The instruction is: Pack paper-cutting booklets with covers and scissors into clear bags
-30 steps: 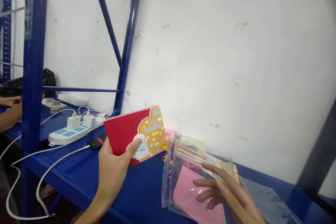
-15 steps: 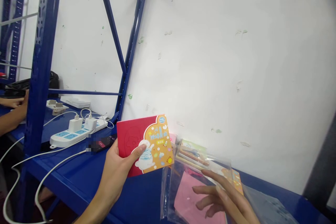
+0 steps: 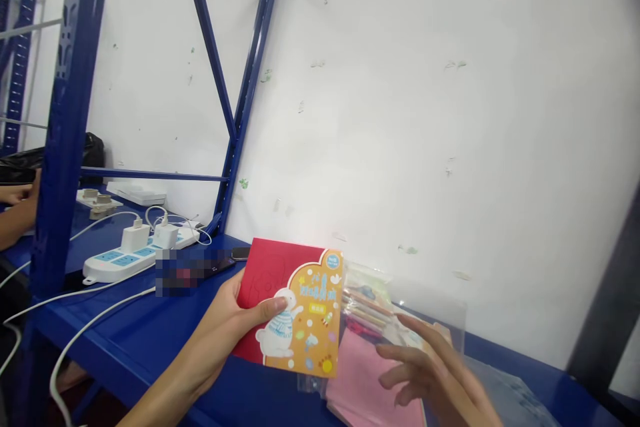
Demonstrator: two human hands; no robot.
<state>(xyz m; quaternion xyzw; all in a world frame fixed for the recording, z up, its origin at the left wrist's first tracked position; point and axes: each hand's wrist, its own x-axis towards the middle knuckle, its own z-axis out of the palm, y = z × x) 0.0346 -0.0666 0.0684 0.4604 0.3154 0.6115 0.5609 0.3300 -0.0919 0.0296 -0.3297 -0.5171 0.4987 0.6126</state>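
My left hand (image 3: 227, 327) grips a small booklet (image 3: 295, 303) with a red and orange cover and a cartoon rabbit, thumb on its front. It is held upright just above the blue shelf (image 3: 150, 333), its right edge overlapping a clear plastic bag (image 3: 400, 320). The bag holds pink paper (image 3: 365, 387) and several coloured sticks, and lies on the shelf. My right hand (image 3: 435, 373) rests on the bag, fingers spread and slightly curled, holding it down.
A white power strip (image 3: 125, 257) with two chargers and trailing white cables lies at left. A dark phone (image 3: 210, 263) sits beside it. Blue rack uprights (image 3: 65, 113) and diagonal braces stand at left. Another person's arm (image 3: 15, 213) shows at the far left. A white wall lies behind.
My left hand has carried the booklet right and down, so it now overlaps the bag's left edge. My right hand has stayed on the bag.
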